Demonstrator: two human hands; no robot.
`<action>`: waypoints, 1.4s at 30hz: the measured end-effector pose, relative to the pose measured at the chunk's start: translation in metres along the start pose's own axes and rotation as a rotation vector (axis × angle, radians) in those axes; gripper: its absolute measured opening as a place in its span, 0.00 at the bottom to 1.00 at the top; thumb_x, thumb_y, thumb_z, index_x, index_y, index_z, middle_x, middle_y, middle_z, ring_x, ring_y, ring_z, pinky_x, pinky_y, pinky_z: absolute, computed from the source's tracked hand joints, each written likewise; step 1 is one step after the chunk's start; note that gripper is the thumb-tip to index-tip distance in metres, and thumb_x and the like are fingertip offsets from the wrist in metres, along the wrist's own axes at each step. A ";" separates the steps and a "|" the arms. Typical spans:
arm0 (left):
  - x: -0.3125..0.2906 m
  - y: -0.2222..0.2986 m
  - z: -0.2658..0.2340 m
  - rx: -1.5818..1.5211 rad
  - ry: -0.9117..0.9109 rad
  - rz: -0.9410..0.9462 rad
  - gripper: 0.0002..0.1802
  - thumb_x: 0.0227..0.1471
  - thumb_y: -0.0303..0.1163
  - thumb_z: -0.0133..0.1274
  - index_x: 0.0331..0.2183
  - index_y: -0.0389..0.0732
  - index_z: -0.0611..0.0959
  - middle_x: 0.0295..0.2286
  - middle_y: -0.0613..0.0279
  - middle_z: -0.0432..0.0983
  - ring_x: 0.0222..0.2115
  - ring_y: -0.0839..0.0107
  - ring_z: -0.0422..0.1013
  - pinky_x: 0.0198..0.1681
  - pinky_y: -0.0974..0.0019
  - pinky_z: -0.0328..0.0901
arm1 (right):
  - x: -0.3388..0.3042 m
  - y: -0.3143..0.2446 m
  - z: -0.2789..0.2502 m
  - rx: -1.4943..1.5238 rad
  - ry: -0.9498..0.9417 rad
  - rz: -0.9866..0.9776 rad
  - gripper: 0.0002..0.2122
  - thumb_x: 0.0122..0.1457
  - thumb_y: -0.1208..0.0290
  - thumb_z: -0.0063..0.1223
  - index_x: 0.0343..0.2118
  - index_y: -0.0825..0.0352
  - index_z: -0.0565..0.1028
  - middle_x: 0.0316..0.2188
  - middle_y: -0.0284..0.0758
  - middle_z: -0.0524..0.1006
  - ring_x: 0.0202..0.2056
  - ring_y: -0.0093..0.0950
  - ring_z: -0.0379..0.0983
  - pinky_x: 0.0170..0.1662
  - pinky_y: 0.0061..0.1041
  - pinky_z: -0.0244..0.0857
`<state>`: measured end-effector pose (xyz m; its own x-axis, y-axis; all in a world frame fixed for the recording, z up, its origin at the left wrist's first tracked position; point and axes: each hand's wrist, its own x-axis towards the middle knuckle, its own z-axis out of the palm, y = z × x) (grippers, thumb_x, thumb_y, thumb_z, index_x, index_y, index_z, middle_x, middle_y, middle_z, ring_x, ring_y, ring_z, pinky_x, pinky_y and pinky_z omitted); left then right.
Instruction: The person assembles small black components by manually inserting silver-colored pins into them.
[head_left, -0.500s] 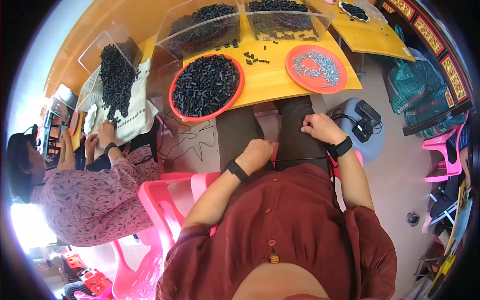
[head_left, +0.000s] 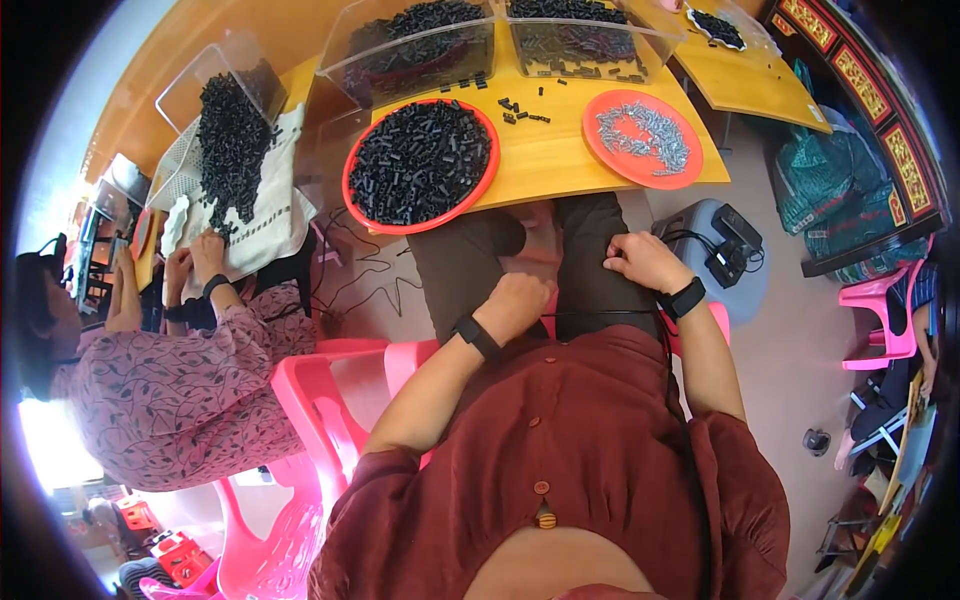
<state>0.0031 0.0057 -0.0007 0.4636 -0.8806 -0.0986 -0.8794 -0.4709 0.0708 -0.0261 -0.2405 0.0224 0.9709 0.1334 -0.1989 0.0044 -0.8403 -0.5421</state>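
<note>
My left hand (head_left: 515, 303) rests in a loose fist by my left thigh, its fingertips partly turned out of sight. On my right thigh lies my right hand (head_left: 643, 262), fingers curled in and nothing showing in them. Neither touches the yellow table (head_left: 545, 165) in front of me. At its left edge, a round red tray (head_left: 400, 229) is heaped with small black tube-like parts (head_left: 420, 160). A red-orange plate (head_left: 612, 166) on the right holds small silver metal pieces (head_left: 668, 152). Several loose black parts (head_left: 520, 117) lie between tray and plate.
Two clear bins (head_left: 408, 68) (head_left: 590, 60) of black parts stand at the table's back. A co-worker (head_left: 190, 400) sits at left beside a spilled black heap (head_left: 235, 145). Chargers with cables (head_left: 735, 240) sit on a blue-grey stool (head_left: 700, 215) at right. A pink chair (head_left: 310, 400) is at my left.
The view has shifted slightly, so the table and its contents sit a little further right. My left thigh has moved slightly left; both hands keep about the same pose.
</note>
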 end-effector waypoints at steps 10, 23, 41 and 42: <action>-0.001 -0.003 -0.011 -0.013 -0.031 0.016 0.08 0.44 0.28 0.46 0.21 0.42 0.81 0.20 0.56 0.75 0.24 0.59 0.74 0.25 0.61 0.68 | 0.007 -0.005 0.011 -0.011 -0.013 -0.016 0.10 0.47 0.66 0.56 0.27 0.69 0.74 0.27 0.46 0.75 0.34 0.43 0.72 0.38 0.36 0.64; 0.000 -0.002 -0.015 -0.228 0.041 0.080 0.07 0.45 0.30 0.49 0.29 0.38 0.76 0.29 0.53 0.71 0.29 0.55 0.72 0.30 0.58 0.67 | 0.010 -0.013 0.019 -0.050 0.045 -0.141 0.14 0.45 0.64 0.59 0.30 0.69 0.74 0.20 0.43 0.74 0.27 0.40 0.72 0.32 0.36 0.65; -0.003 -0.003 -0.002 0.072 0.086 -0.051 0.11 0.40 0.37 0.56 0.28 0.42 0.78 0.29 0.59 0.70 0.33 0.63 0.68 0.34 0.64 0.64 | 0.009 -0.019 0.027 -0.128 0.060 -0.191 0.14 0.44 0.65 0.59 0.30 0.70 0.73 0.30 0.45 0.74 0.36 0.44 0.70 0.38 0.37 0.64; -0.003 -0.003 -0.001 0.067 0.089 -0.055 0.11 0.40 0.37 0.56 0.28 0.42 0.78 0.29 0.59 0.70 0.33 0.63 0.68 0.34 0.64 0.64 | 0.009 -0.020 0.027 -0.134 0.055 -0.192 0.14 0.44 0.65 0.59 0.30 0.70 0.73 0.30 0.45 0.74 0.36 0.44 0.70 0.38 0.37 0.64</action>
<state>0.0043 0.0100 0.0004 0.5166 -0.8561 -0.0115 -0.8562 -0.5166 0.0012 -0.0239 -0.2082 0.0096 0.9607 0.2717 -0.0559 0.2183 -0.8649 -0.4520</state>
